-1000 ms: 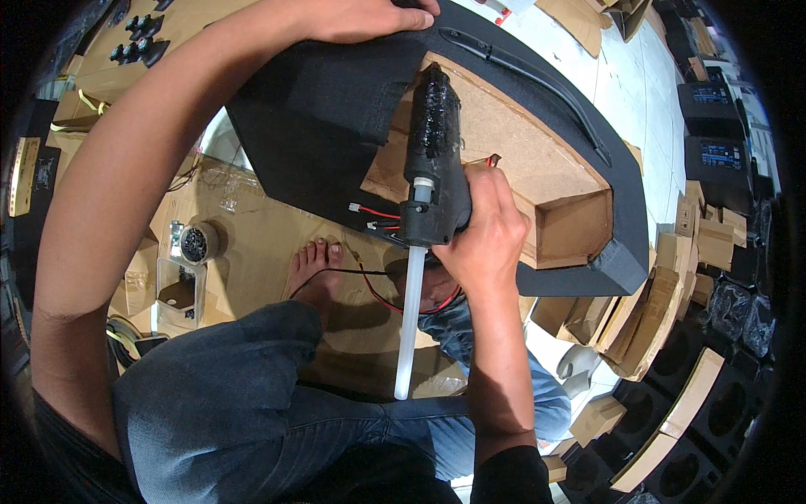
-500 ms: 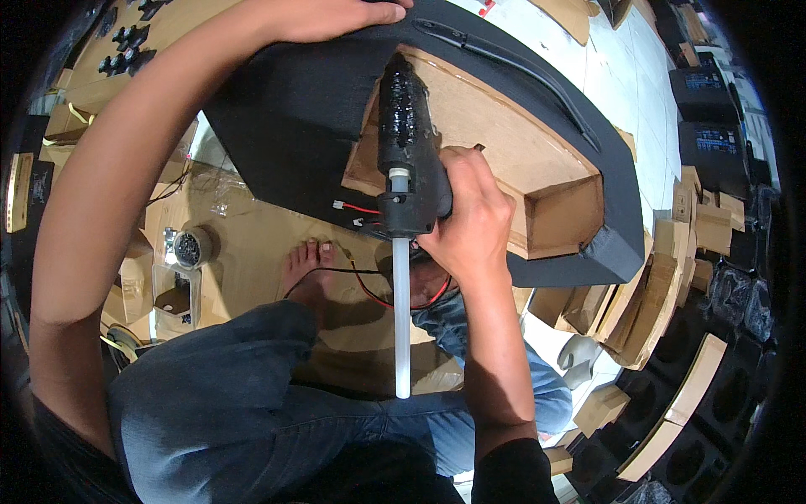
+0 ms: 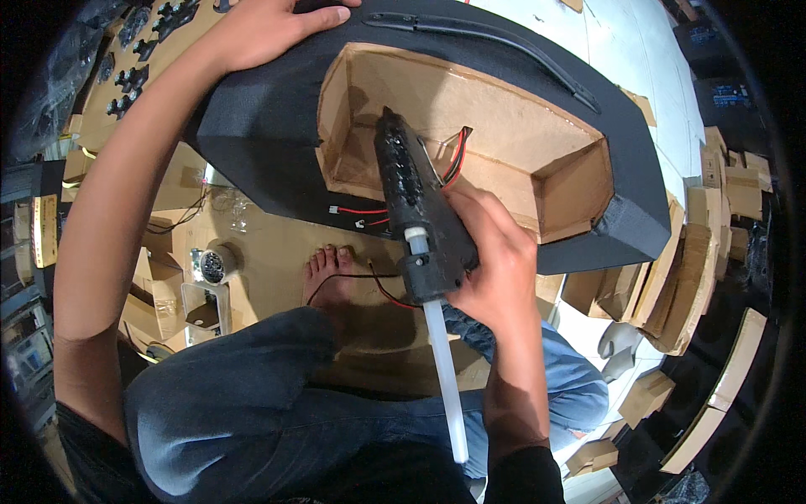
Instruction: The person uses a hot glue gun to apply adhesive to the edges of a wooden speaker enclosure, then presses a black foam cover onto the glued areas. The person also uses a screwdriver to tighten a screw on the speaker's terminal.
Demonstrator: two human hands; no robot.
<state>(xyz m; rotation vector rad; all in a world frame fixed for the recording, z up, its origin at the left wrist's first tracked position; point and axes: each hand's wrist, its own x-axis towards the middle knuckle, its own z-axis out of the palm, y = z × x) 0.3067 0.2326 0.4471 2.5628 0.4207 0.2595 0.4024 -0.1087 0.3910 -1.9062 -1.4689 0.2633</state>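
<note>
My right hand [image 3: 495, 256] is closed around a black hot glue gun [image 3: 401, 172]. A long translucent glue stick [image 3: 445, 378] sticks out of its back end toward my lap. The gun's nozzle points away from me over the wooden recess [image 3: 537, 139] of a black speaker cabinet [image 3: 260, 109]; I cannot tell whether it touches the wood. My left hand [image 3: 269, 34] lies on the cabinet's far left part, thumb stretched out, the other fingers partly cut off by the picture's edge. Red and black wires [image 3: 459, 155] come through a hole in the recess.
A black strap handle [image 3: 504, 46] runs along the cabinet's far side. Small wire connectors [image 3: 336, 210] hang at its near edge. A round tub of small dark parts [image 3: 217, 263] stands on cardboard at left. Cardboard pieces [image 3: 672, 286] and black cabinets [image 3: 714, 437] stand at right.
The glue gun has come back toward me, its nozzle away from the recess's far left corner, and its stick has swung right. Wires in the recess now show. The view has shifted somewhat.
</note>
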